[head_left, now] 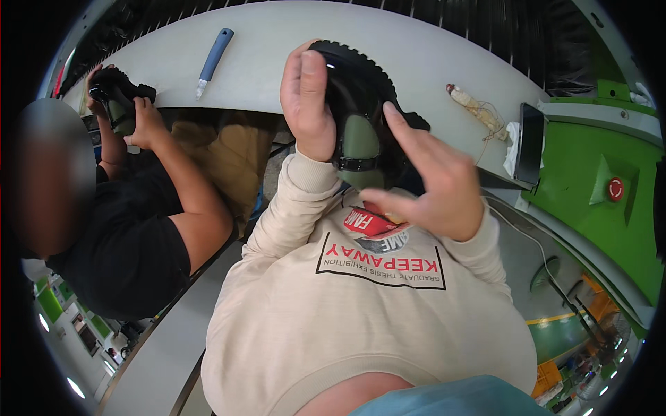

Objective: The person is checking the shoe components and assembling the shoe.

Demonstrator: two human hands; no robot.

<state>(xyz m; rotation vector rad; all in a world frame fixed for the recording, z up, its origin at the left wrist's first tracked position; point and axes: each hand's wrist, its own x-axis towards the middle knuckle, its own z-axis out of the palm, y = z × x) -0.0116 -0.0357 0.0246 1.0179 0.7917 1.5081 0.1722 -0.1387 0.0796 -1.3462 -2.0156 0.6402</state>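
A black rubber boot (pixel 354 90) with an olive-green panel and a chunky lugged sole is held up over the near edge of the work table, its sole turned up and to the right. My left hand (pixel 310 104) grips it at its upper left, thumb pressed along the black side. On the boot's right my right hand (pixel 444 177) has thumb and fingers spread. Its index fingertip lies against or very close to the boot near the sole, and its thumb reaches toward the green shaft. This hand is slightly blurred. The boot's far side is hidden.
A blue-handled scraper (pixel 216 59) lies on the white table (pixel 277 24). At left, a co-worker holds a similar boot (pixel 114 97). Right of me are a thread-wound stick (pixel 477 111), a dark phone-like slab (pixel 531 144) and a green machine (pixel 590 229) with a red button (pixel 615 189).
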